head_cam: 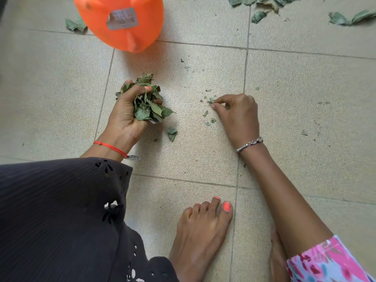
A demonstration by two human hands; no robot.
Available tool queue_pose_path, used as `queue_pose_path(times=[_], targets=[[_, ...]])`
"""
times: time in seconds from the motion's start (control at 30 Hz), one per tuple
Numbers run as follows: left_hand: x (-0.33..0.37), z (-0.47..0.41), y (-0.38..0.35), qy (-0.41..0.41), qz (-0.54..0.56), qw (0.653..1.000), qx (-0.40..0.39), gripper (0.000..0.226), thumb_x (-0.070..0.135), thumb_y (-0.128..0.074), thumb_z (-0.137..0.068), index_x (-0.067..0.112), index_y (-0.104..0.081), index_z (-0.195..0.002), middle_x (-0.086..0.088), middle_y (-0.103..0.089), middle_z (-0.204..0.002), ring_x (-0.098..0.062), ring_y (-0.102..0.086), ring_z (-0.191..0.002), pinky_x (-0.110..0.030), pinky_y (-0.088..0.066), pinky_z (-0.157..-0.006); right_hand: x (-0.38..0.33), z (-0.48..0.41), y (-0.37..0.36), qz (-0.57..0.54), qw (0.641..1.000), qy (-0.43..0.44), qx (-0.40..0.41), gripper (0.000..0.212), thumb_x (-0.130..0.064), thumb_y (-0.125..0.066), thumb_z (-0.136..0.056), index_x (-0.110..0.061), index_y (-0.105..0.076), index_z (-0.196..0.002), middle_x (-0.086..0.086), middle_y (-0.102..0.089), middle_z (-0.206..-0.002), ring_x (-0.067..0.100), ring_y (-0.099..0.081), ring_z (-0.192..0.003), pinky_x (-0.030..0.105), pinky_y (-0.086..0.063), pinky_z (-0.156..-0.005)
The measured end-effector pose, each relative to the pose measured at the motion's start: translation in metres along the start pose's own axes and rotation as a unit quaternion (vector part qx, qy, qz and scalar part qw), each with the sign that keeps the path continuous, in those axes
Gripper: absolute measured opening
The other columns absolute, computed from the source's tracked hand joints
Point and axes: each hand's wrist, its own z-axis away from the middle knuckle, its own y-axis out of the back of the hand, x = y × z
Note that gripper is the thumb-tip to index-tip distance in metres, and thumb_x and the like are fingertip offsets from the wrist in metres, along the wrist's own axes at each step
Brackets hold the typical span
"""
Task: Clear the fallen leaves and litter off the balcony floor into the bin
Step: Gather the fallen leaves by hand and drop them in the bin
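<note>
**Layout of bin, leaves and hands on the balcony floor.**
The bin sits at the far side, left of centre, with a single leaf to its left and scattered leaves far to its right. Nearer, the left hand holds a leaf bundle, with a loose leaf just beside it. Further right, the right hand pinches a fragment among crumbs. A bare foot stands nearest, between the arms.
</note>
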Motion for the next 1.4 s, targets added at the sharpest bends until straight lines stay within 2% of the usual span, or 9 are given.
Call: queue_pose_path(times=[0.3,0.47,0.57,0.67,0.77,0.9,1.07,1.23,1.4], targets=[[-0.001,-0.001,-0.005,0.017,0.018,0.999,0.024,0.106,0.065,0.028,-0.061,0.026,-0.023,-0.145,0.003,-0.043,-0.14,-0.01,-0.035,-0.128,-0.026,-0.019,-0.105,-0.031,0.023,-0.014,-0.145,0.972,0.003,-0.182,0.016,-0.019,-0.064,-0.086,-0.006,-0.07,-0.091,-0.012,-0.047,-0.05,0.002,-0.037,-0.031,0.008,-0.033,-0.038],[-0.006,-0.004,-0.01,0.025,-0.038,0.995,0.086,0.065,0.046,0.012,-0.092,0.026,-0.047,-0.111,0.009,-0.069,-0.086,-0.003,-0.063,-0.081,-0.018,-0.047,-0.073,-0.043,0.037,-0.037,-0.082,0.982,0.079,-0.153,0.022,-0.024,-0.064,-0.086,-0.007,-0.071,-0.098,0.002,-0.066,-0.065,0.001,-0.038,-0.044,0.006,-0.04,-0.061],[-0.005,-0.001,-0.018,0.031,-0.059,0.995,0.079,0.067,0.038,0.001,-0.1,0.029,-0.064,-0.088,0.011,-0.064,-0.059,-0.001,-0.061,-0.056,-0.014,-0.046,-0.054,-0.042,0.041,-0.041,-0.021,0.978,0.118,-0.171,0.033,-0.033,-0.062,-0.085,-0.009,-0.067,-0.108,0.005,-0.07,-0.083,0.009,-0.054,-0.063,0.026,-0.044,-0.09],[-0.005,-0.005,-0.013,0.006,-0.036,0.996,0.082,0.081,0.048,0.013,-0.093,0.025,-0.063,-0.11,0.007,-0.069,-0.089,-0.008,-0.065,-0.086,-0.023,-0.048,-0.077,-0.04,0.044,-0.043,-0.002,0.975,0.155,-0.161,0.03,-0.029,-0.059,-0.089,-0.005,-0.067,-0.105,0.009,-0.068,-0.072,0.019,-0.058,-0.059,0.037,-0.054,-0.072],[-0.002,-0.002,-0.008,0.033,-0.04,0.998,0.04,0.068,0.039,-0.002,-0.099,0.027,-0.068,-0.089,0.01,-0.067,-0.066,-0.003,-0.064,-0.062,-0.018,-0.049,-0.058,-0.039,0.046,-0.047,0.027,0.971,0.194,-0.135,0.023,-0.021,-0.055,-0.093,-0.002,-0.067,-0.096,0.01,-0.064,-0.061,0.022,-0.055,-0.05,0.035,-0.051,-0.051],[-0.005,-0.002,-0.011,0.036,-0.019,0.996,0.085,0.076,0.046,0.006,-0.097,0.026,-0.067,-0.101,0.009,-0.069,-0.08,-0.006,-0.066,-0.076,-0.023,-0.05,-0.069,-0.041,0.043,-0.047,0.08,0.961,0.19,-0.185,0.021,-0.015,-0.043,-0.096,-0.004,-0.061,-0.092,0.003,-0.054,-0.063,0.018,-0.051,-0.054,0.036,-0.052,-0.056],[0.003,0.0,-0.002,0.015,0.037,0.999,0.022,0.106,0.064,0.025,-0.059,0.024,-0.026,-0.142,0.003,-0.043,-0.139,-0.011,-0.036,-0.128,-0.027,-0.02,-0.106,-0.027,0.021,-0.022,-0.105,0.985,-0.002,-0.14,0.016,-0.012,-0.052,-0.092,-0.003,-0.064,-0.086,-0.001,-0.058,-0.072,0.005,-0.046,-0.047,0.018,-0.046,-0.042],[-0.004,0.0,-0.005,0.076,0.115,0.99,0.019,0.081,0.067,0.001,-0.08,0.024,-0.009,-0.149,0.006,-0.018,-0.154,-0.01,-0.011,-0.141,-0.028,-0.002,-0.115,0.006,-0.004,0.021,-0.528,0.814,-0.236,-0.058,0.024,-0.009,-0.058,-0.088,-0.012,-0.056,-0.064,-0.007,-0.044,-0.04,0.005,-0.031,-0.031,0.016,-0.024,-0.032],[-0.012,-0.007,-0.004,0.192,0.109,0.969,0.111,0.061,0.051,-0.018,-0.096,0.019,-0.013,-0.148,-0.009,-0.02,-0.155,-0.025,-0.017,-0.143,-0.04,-0.011,-0.116,0.022,-0.026,0.028,-0.597,0.765,-0.241,-0.007,0.033,-0.003,-0.052,-0.09,-0.014,-0.049,-0.058,-0.008,-0.033,-0.036,0.003,-0.022,-0.028,0.009,-0.018,-0.034]])
